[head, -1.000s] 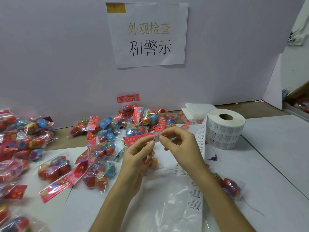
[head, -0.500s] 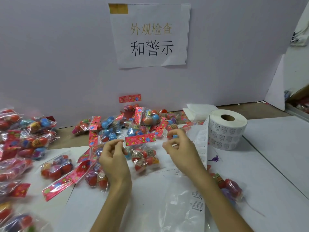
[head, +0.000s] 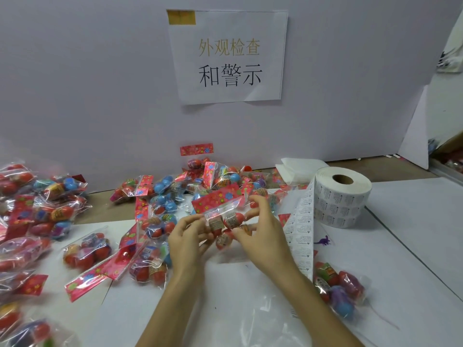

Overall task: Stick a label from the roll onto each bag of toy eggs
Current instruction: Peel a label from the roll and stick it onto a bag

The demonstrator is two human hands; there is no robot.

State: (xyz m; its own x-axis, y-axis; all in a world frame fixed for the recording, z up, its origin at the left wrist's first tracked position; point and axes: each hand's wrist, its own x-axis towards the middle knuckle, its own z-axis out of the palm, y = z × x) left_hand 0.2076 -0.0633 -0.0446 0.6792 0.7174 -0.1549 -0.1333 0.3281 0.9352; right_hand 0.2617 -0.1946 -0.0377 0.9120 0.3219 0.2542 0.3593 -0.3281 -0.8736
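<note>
At the near edge of the table lies a limp clear plastic sheet [head: 245, 314], and just right of it one loose bag [head: 343, 289] of eggs rests flat. Above the middle of the table the left hand [head: 185, 244] and the right hand [head: 264, 236] hold a bag of toy eggs [head: 226, 217] between them, raised off the surface. The left fingers curl on its left side and the right fingertips pinch its right side. Whether a label sits under those fingertips cannot be made out. The bag looks light. Its film is thin, crinkly and likely slippery, and the hard eggs inside would roll and shift under pressure. The red header card [head: 216, 200] along its top is the flat, stiffer part and the safer place to grip, while the film probably needs pulling taut over an egg to give a label a smooth patch. Just right of the hands the strip of labels [head: 300, 231] trails from the roll [head: 343, 196], which stands toward the far right with a tiny purple toy [head: 325, 240] near it. More bags [head: 37, 211] crowd the left edge, and another heap [head: 200, 181] lies at the far edge against the wall, under a printed sign [head: 229, 56].
</note>
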